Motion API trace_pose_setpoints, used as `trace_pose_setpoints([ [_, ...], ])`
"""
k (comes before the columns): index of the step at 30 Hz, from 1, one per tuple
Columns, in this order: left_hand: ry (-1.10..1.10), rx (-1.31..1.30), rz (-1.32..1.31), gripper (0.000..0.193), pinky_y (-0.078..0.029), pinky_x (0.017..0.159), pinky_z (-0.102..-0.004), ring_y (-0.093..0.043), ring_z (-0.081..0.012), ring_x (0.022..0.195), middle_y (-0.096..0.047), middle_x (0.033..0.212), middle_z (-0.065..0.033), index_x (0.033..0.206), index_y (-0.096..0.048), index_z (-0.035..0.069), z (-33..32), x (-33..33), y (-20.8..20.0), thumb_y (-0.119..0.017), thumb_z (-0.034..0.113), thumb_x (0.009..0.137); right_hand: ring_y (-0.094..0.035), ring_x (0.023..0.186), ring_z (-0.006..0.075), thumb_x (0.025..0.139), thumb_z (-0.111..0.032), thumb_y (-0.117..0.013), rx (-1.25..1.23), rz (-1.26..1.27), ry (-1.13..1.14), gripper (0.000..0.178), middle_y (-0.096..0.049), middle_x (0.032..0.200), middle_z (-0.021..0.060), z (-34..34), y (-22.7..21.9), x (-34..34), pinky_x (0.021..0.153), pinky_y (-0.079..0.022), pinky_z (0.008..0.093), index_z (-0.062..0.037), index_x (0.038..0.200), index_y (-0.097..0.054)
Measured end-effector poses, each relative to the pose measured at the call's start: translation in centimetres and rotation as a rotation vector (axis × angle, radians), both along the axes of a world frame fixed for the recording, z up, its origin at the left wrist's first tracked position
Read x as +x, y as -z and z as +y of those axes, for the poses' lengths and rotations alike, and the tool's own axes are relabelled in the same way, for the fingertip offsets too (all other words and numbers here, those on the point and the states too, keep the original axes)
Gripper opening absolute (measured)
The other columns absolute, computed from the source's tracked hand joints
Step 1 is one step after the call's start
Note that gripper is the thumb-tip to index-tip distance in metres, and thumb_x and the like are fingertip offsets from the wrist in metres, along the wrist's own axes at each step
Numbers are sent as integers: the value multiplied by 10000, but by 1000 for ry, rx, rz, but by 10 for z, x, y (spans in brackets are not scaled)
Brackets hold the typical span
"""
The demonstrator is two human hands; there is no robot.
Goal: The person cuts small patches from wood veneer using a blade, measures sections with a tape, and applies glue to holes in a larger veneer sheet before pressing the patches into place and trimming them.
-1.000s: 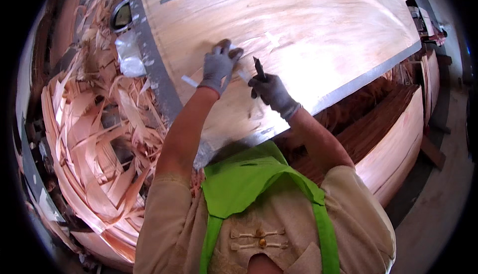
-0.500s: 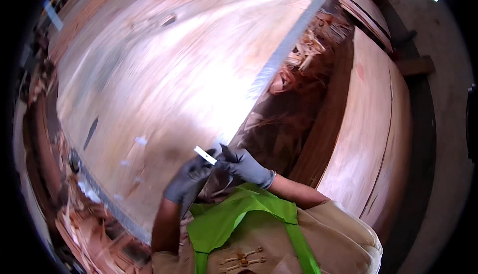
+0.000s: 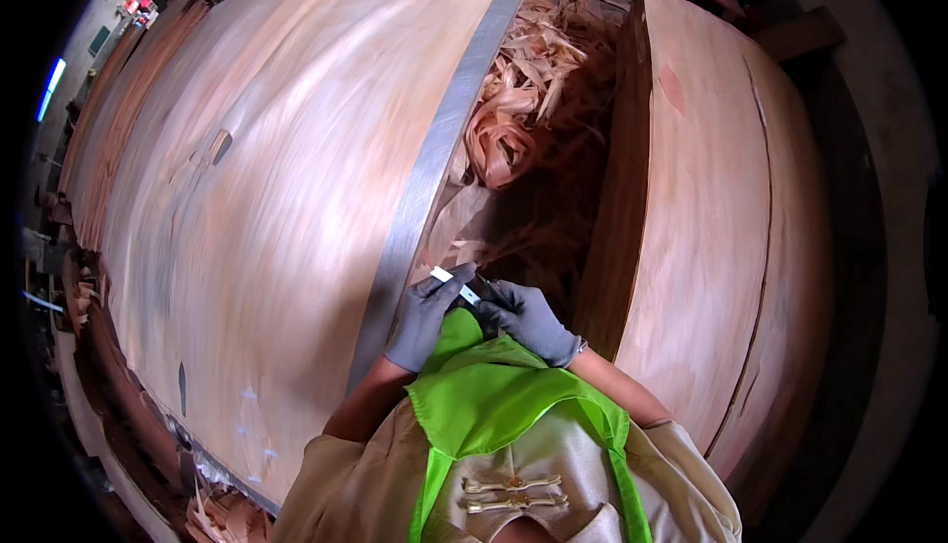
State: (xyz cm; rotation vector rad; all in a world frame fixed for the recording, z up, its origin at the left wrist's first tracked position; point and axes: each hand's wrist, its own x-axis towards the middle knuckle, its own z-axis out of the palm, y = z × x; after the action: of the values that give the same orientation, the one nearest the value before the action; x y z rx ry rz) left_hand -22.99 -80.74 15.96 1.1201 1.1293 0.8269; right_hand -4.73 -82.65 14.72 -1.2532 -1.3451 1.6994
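In front of my chest both hands, in grey gloves with darker palms, are close together. My left hand [image 3: 423, 318] is closed on a narrow white strip [image 3: 456, 285], which slants down toward the right hand. My right hand [image 3: 533, 322] is at the strip's lower end with its fingers curled. Something dark and thin shows by its fingertips; whether it is a separate piece or part of the glove is unclear. Beneath the left hand runs the metal edge strip [image 3: 420, 193] of a wide table covered by a pale wood veneer sheet [image 3: 267, 188].
A gap right of the metal edge holds curled wood shavings [image 3: 533, 69] and a rolled veneer ribbon [image 3: 502, 148]. Further right stands a thick veneer stack [image 3: 706, 207] with a long crack. My green apron [image 3: 513, 395] hangs below my hands. More veneer scraps [image 3: 227, 518] lie at lower left.
My view has turned, and the table edge now lies further left. Both hands have shifted right in the picture, still close together, and the white strip remains in the left hand.
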Motion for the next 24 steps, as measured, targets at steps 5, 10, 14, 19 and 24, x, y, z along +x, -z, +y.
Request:
trace_pose_setpoints([
  [5, 3, -35, -87, 263, -442, 878, -245, -559, -105, 999, -629, 1098, -63, 1118, -612, -21, 90, 19, 7, -548, 117, 904, -399, 680, 34, 870, -78, -593, 173, -253, -24, 112, -513, 679, -25, 90, -1, 28, 602, -423, 238, 23, 842, -555],
  [10, -22, 191, -92, 210, -450, 882, -261, -562, -118, 1000, -620, 1105, -78, 1058, -635, -21, 204, 28, 9, -580, 63, 873, -398, 635, 54, 853, -116, -620, 71, -178, 39, 112, -539, 661, -5, 200, -15, 37, 563, -407, 246, -10, 825, -598],
  [14, -298, 247, -88, 222, -474, 820, -251, -588, -123, 921, -643, 1019, -77, 1079, -613, -26, 280, 31, 42, -567, 27, 868, -429, 706, 44, 859, -72, -608, 12, -71, -28, 67, -513, 762, -55, 286, -5, 46, 626, -405, 204, -14, 827, -598],
  [19, -594, 302, 137, 233, -458, 845, -254, -584, -138, 942, -628, 1032, -87, 1106, -598, -29, 339, -20, 84, -521, 40, 897, -444, 568, 36, 881, -153, -602, -33, -19, 13, 131, -504, 647, -51, 384, 29, 50, 519, -374, 200, -55, 795, -588],
  [24, -694, 427, 496, 248, -479, 838, -307, -618, -233, 961, -635, 1065, -160, 1087, -609, -11, 368, -52, 123, -548, 31, 850, -419, 466, 44, 870, -213, -627, -155, -18, 85, 150, -482, 578, -64, 510, 57, 64, 423, -318, 201, -113, 768, -580],
])
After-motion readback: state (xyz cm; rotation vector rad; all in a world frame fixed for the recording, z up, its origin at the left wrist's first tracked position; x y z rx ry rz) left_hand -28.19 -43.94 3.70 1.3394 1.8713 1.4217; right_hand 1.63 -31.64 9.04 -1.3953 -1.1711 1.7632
